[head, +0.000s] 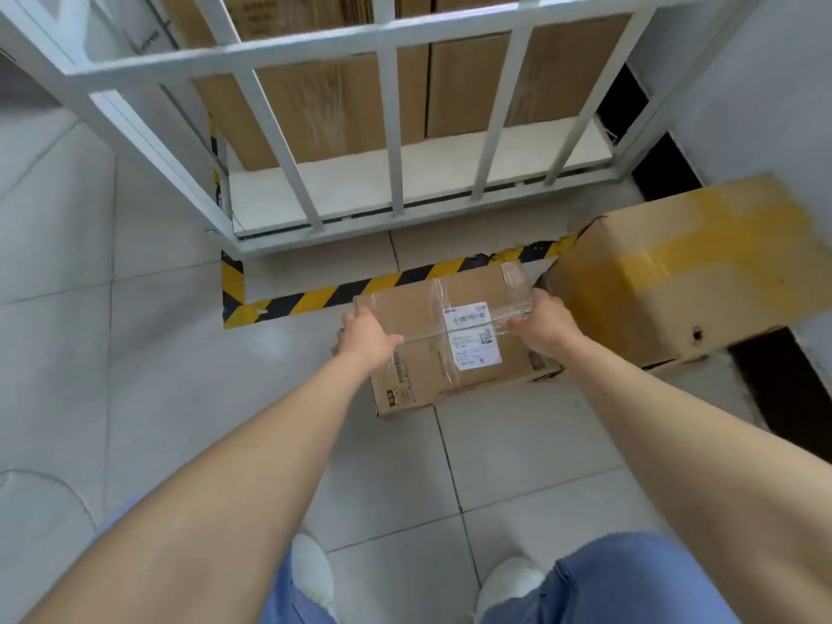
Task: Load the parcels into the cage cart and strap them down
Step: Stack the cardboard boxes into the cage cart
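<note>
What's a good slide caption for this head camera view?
Both hands, left and right, grip a labelled parcel on the floor before the white cage cart.

grey floor tiles [135, 353], hazard tape [315, 299]

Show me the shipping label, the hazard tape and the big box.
shipping label [472, 335], head view, middle of the white sticker
hazard tape [315, 299], head view, striped floor strip
big box [702, 272], head view, yellow-taped top

Parcel [443, 340] before cage cart [391, 128], larger box [689, 272] right
</note>
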`<action>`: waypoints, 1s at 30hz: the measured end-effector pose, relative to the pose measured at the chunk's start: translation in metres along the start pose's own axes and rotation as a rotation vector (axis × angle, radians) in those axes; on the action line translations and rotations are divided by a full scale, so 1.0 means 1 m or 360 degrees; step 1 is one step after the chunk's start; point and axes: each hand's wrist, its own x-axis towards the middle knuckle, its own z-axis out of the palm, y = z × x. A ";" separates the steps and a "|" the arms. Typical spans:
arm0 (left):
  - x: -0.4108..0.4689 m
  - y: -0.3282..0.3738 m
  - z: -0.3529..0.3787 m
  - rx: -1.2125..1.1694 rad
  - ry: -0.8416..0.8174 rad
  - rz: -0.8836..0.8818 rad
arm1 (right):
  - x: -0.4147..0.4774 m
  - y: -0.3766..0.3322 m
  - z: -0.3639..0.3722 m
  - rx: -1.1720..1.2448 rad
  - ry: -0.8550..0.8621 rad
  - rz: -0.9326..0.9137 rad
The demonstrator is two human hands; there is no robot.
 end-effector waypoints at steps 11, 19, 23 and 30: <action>0.051 -0.014 0.042 -0.0821 -0.0070 -0.0537 | 0.049 0.001 0.037 0.0245 0.0014 0.0262; -0.029 0.023 -0.027 -0.0945 0.0128 -0.0594 | -0.035 -0.047 -0.031 0.0229 0.0147 0.0305; -0.096 0.048 -0.099 -0.0946 0.0139 -0.0569 | -0.109 -0.083 -0.094 0.0292 0.0155 0.0342; -0.222 0.093 -0.229 -0.0860 0.0116 -0.0519 | -0.245 -0.141 -0.207 0.0374 0.0141 0.0402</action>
